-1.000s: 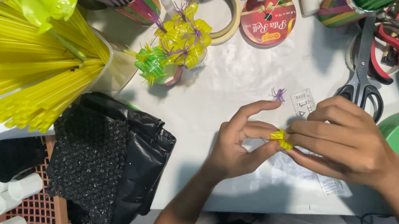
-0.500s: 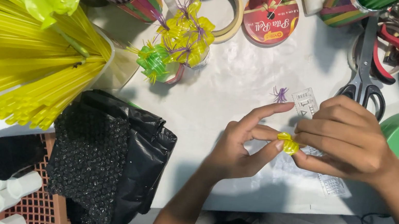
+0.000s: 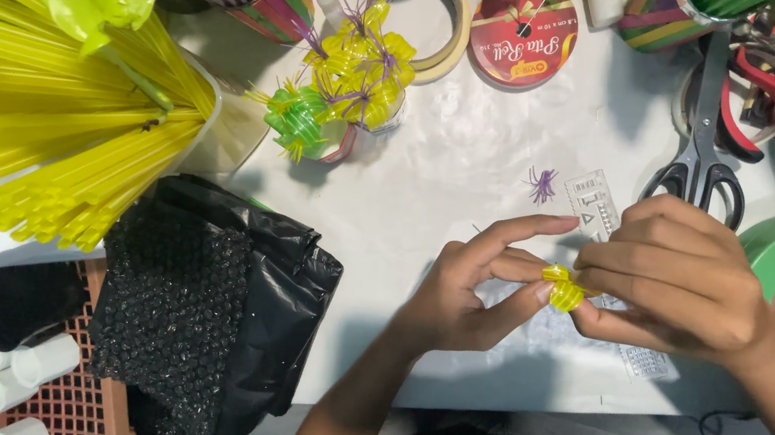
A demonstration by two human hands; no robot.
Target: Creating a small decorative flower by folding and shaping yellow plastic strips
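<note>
A small yellow looped piece of straw [image 3: 561, 286] is pinched between the fingertips of both hands above the white table [image 3: 455, 166]. My left hand [image 3: 473, 290] holds it from the left with thumb and middle fingers, index finger stretched out. My right hand [image 3: 677, 278] grips it from the right with curled fingers. A tiny purple tuft [image 3: 542, 184] lies on the table just beyond the fingers.
A bundle of yellow straws [image 3: 26, 126] fills the left. Finished yellow and green straw flowers [image 3: 346, 80] stand at the back, near tape rolls [image 3: 431, 17] and a ribbon reel [image 3: 523, 30]. Scissors [image 3: 703, 141] and red pliers [image 3: 762, 104] lie back right. A black bag [image 3: 223, 306] sits front left.
Both hands have drifted slightly toward me and to the right with the yellow piece, whose loops show more between the fingertips.
</note>
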